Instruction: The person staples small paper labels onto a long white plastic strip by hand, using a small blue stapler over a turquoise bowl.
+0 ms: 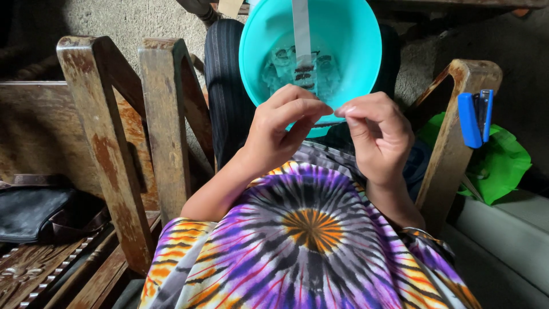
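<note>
A turquoise plastic bowl rests on my lap, holding several small clear plastic packets. A long clear strip runs from the bowl's middle up past its far rim. My left hand and my right hand meet in front of the bowl's near rim, thumbs and forefingers pinched together. Something thin and clear seems held between the fingertips; I cannot make it out for sure.
I sit in a worn wooden chair; its left armrest and right armrest flank me. A blue stapler stands on the right armrest. A green bag lies beyond it. A black pouch lies on the bench at left.
</note>
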